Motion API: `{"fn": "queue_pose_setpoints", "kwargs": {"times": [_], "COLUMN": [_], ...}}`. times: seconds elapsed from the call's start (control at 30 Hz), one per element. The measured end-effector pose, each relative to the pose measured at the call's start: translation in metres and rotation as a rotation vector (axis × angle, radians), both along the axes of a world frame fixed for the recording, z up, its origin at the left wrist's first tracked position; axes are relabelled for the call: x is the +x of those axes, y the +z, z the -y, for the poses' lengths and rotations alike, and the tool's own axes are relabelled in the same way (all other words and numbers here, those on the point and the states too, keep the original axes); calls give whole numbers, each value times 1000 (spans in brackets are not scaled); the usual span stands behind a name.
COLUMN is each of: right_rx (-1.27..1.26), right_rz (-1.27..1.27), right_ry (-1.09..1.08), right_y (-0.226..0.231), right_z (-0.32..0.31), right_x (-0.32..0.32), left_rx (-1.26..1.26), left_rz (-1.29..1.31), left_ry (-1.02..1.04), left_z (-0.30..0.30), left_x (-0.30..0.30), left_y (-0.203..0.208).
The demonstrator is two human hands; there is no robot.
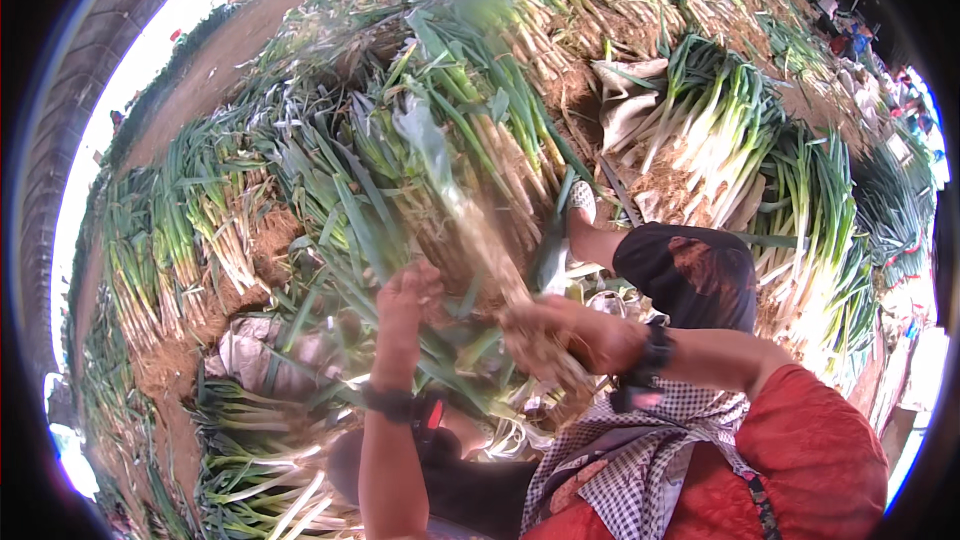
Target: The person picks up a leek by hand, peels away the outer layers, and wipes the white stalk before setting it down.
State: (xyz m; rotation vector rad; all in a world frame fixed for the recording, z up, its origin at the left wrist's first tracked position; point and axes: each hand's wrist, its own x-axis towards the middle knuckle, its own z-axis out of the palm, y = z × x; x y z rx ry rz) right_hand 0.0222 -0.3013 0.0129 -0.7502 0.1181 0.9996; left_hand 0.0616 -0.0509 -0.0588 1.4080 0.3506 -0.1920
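Note:
My right hand [590, 335] is wrapped round the root end of a leek [478, 235], whose pale stalk slants up and away to the left, blurred by motion. The roots stick out below my fist. To the left of the stalk, my left hand [408, 290] is raised over loose green leaves; its fingers are smeared, and I cannot make out whether they hold anything. Just beyond both hands lies a heap of unpeeled leeks [510, 165] with brownish stalks and soil on them.
Cleaned white-stalked leeks [265, 470] lie at the lower left, and another pile of leeks [720, 120] is on the right by a pale sack [625, 90]. A crumpled sack [265, 352] lies at left. My bent knee [700, 270] and shoe [582, 200] are right of the heap.

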Motion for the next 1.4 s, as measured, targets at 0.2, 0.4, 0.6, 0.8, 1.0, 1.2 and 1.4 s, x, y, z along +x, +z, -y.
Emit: {"fn": "queue_pose_setpoints", "kwargs": {"times": [0.2, 0.4, 0.6, 0.8, 1.0, 1.2, 1.4], "right_rx": [-122, -516, -711, -562, -309, -435, -1273], "right_rz": [240, 1076, 967, 1126, 1238, 680, 1670], "right_ry": [459, 301, 333, 104, -353, -451, 384], "right_y": [89, 10, -80, -54, -11, -94, -206], "right_z": [42, 83, 78, -30, -137, -144, -14], "right_x": [-62, -82, -60, 4, 20, 40, 8], "left_rx": [321, -524, -476, -531, -525, -620, -485], "left_rz": [385, -19, 304, 506, 483, 580, 762], "left_ry": [-299, 329, 314, 343, 432, 437, 486], "left_z": [-118, 7, -2, -36, -36, -52, -105], "left_x": [6, 18, -8, -33, -47, -58, -88], "left_y": [-125, 34, 87, 89, 91, 100, 110]}}
